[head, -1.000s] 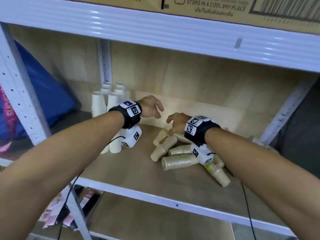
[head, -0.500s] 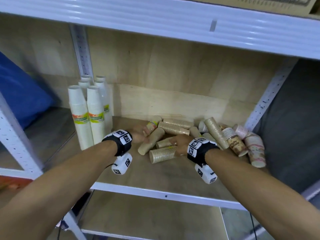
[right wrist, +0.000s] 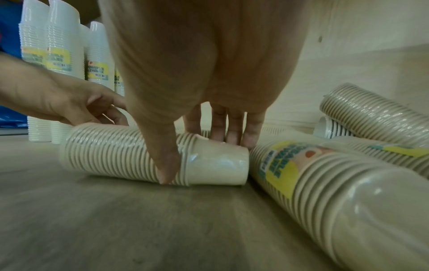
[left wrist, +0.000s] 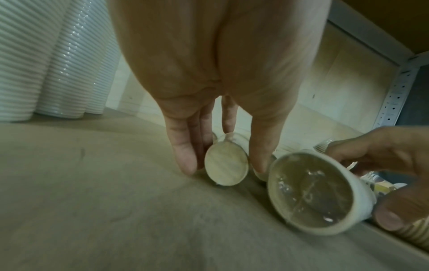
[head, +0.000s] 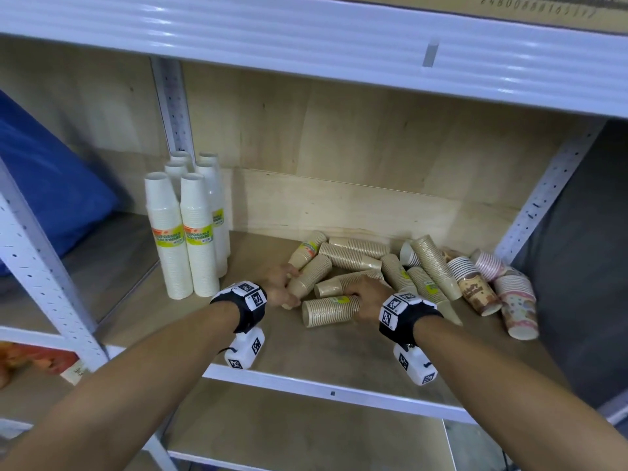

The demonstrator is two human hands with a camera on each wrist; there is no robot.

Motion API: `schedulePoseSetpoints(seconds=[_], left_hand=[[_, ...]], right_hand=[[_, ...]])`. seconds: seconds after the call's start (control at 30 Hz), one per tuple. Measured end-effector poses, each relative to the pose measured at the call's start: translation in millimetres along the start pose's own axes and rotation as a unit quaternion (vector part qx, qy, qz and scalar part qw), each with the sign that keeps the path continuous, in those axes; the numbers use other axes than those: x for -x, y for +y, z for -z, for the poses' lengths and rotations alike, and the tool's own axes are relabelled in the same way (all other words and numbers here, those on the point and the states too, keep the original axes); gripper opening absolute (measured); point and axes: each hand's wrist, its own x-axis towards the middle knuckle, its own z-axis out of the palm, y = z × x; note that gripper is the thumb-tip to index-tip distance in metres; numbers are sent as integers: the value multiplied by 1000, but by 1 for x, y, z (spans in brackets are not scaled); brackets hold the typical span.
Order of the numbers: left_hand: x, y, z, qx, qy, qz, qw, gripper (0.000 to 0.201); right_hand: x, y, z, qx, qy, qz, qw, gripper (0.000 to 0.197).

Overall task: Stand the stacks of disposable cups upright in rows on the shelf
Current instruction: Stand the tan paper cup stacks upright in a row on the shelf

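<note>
on the shelf (head: 326,365), right fingers (right wrist: 232,128) straddle a lying brown stack (right wrist: 153,155).

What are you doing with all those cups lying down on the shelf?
A person is tidying cup stacks on a shelf. Six white stacks already stand upright at the left. A pile of brown stacks and a few patterned ones lies tipped over. The left hand grips the end of one fallen brown stack, and the right hand holds the nearest brown stack; both lie flat.
</note>
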Motion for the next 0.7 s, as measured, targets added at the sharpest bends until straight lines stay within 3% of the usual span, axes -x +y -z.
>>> schedulePoseSetpoints(seconds=[0.4, 0.53, 0.7], left_hand=[[2, 2, 6, 20, -5, 15, 1000, 73], [5, 11, 33, -14, -1, 5, 1000, 63], [8, 24, 70, -21, 25, -7, 999, 50]], right_hand=[[27, -17, 19, 25, -26, 0, 999, 63], [29, -19, 35, -12, -35, 22, 999, 62], [26, -40, 71, 17, -32, 35, 999, 57]])
